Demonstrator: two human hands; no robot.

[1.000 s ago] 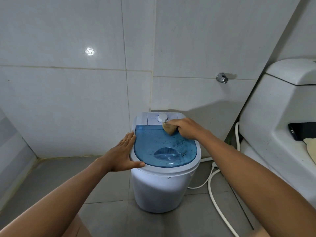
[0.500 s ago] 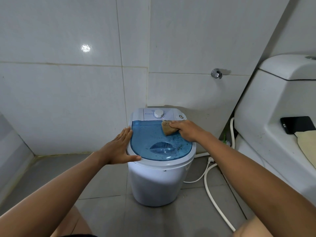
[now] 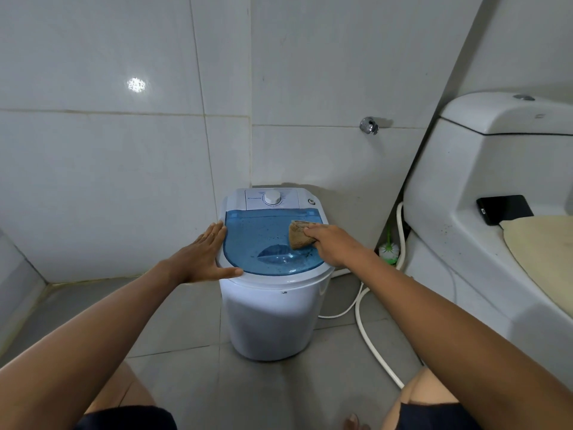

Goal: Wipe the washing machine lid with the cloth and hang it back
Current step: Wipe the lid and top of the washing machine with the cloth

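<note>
Right hand [image 3: 328,243] fingers clamped on the brown cloth [image 3: 299,236], pressed on the blue lid [image 3: 257,240] near its right edge. Left hand [image 3: 201,259] lies flat, fingers together, on the rim. Risk: specks left of the cloth get missed; a hard push could shift the light washing machine [image 3: 273,321].

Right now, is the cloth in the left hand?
No, the right hand presses the brown cloth on the blue lid; the left hand rests flat, empty.

We see white toilet [image 3: 483,187] at right, black phone [image 3: 504,209] on it beside beige mat [image 3: 545,243]; white hose [image 3: 369,333] across floor; green brush [image 3: 389,248] in corner; wall tap [image 3: 369,125].
</note>
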